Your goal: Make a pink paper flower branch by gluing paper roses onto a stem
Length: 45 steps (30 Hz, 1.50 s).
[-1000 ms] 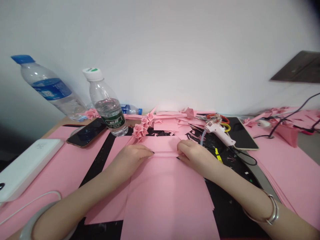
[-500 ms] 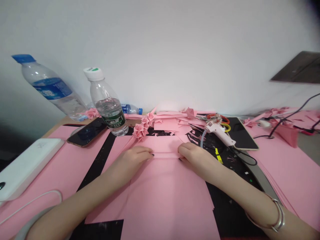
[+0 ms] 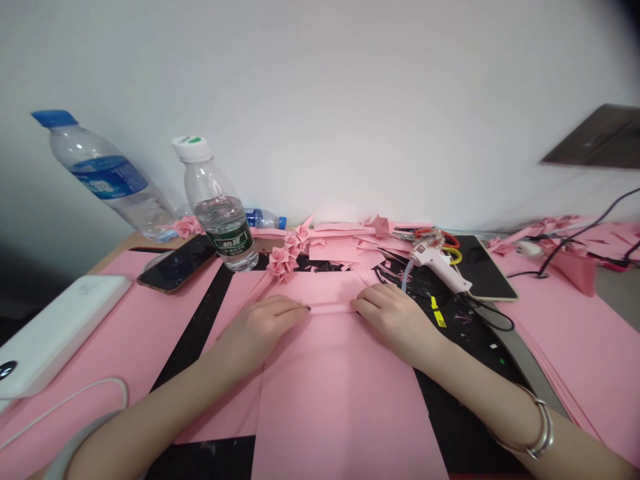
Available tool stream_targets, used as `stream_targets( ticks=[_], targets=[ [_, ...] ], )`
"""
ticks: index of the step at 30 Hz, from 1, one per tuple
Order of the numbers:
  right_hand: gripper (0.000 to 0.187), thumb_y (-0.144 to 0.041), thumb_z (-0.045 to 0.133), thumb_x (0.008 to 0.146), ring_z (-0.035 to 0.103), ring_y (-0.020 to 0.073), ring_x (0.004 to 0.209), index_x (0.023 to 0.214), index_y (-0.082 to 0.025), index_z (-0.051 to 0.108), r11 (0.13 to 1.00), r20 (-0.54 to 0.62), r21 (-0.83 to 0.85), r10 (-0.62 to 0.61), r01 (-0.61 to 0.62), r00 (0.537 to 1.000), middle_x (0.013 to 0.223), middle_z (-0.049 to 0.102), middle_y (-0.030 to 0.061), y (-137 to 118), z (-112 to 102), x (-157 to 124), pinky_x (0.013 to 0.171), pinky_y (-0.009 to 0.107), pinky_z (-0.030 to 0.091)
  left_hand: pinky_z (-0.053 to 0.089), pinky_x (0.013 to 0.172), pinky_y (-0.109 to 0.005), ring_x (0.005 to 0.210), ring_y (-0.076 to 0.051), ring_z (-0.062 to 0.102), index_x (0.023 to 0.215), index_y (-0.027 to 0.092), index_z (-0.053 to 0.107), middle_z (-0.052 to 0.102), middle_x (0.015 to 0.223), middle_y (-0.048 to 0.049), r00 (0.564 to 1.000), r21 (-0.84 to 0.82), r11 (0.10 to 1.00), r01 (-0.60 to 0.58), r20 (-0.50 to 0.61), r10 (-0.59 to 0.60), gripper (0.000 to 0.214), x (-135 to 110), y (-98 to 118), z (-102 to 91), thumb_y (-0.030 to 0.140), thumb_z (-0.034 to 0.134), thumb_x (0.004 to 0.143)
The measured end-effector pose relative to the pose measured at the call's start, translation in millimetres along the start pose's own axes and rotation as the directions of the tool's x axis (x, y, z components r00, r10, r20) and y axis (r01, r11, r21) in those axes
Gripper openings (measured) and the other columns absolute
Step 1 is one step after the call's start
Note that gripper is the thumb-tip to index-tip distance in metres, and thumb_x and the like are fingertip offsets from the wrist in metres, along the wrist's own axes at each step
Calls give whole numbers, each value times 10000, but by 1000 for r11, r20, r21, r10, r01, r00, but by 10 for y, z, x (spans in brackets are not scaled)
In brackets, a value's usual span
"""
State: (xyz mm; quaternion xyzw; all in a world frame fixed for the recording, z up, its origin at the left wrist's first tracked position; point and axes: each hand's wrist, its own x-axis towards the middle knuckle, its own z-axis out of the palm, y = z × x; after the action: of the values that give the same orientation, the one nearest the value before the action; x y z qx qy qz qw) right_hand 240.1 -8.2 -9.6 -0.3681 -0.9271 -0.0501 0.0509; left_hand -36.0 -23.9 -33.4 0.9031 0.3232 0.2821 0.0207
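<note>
My left hand and my right hand lie on a large pink paper sheet, facing each other. Their fingertips grip a raised horizontal fold across the sheet, from opposite ends. A small gap of pink paper separates the fingertips. The sheet hangs toward me over a black cutting mat. Just beyond the fold, a cluster of small folded pink paper roses sits at the sheet's far edge.
A white hot glue gun and orange-handled scissors lie at back right, near a black tablet. Water bottles stand at back left beside a phone and a white power bank. Pink paper strips pile along the wall.
My hands have shifted only slightly on the fold, with the right fingers a little flatter and further left. The view has drifted slightly.
</note>
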Motion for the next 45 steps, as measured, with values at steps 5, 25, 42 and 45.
stream_targets(
  ticks=[5, 25, 42, 45],
  targets=[
    [211, -58, 517, 941, 611, 228, 918, 1006, -161, 689, 1000, -11, 13, 0, 0, 1000, 991, 707, 113, 5, 23, -2, 748, 318, 484, 627, 796, -360, 916, -227, 710, 1029, 112, 683, 747, 1000, -128, 999, 63, 997, -32, -18, 33, 286, 11, 30, 13, 12, 436, 927],
    [139, -98, 610, 918, 621, 259, 916, 998, -117, 722, 999, -43, -2, 43, -43, 998, 982, 732, 109, 14, 78, 7, 821, 378, 532, 631, 853, -360, 1003, -237, 732, 1096, 65, 677, 749, 1116, -157, 996, 247, 965, -83, 45, 74, 333, -6, -49, 49, 47, 366, 980],
    [124, -70, 558, 907, 605, 185, 788, 831, -166, 538, 915, 188, 299, 222, -271, 957, 882, 601, 55, 37, -56, 70, 684, 278, 454, 565, 970, -351, 1102, -225, 704, 1129, 156, 725, 730, 1228, -87, 955, -100, 979, 179, 258, -148, 409, 117, -36, -91, -19, 427, 909],
    [156, -52, 567, 886, 588, 189, 794, 804, -177, 522, 931, 181, 262, 213, -255, 960, 872, 594, 50, 28, -67, 72, 678, 279, 434, 591, 920, -347, 1043, -227, 728, 1080, 152, 745, 753, 1173, -92, 966, -120, 982, 148, 233, -117, 417, 114, -32, -88, -33, 420, 896]
  ],
)
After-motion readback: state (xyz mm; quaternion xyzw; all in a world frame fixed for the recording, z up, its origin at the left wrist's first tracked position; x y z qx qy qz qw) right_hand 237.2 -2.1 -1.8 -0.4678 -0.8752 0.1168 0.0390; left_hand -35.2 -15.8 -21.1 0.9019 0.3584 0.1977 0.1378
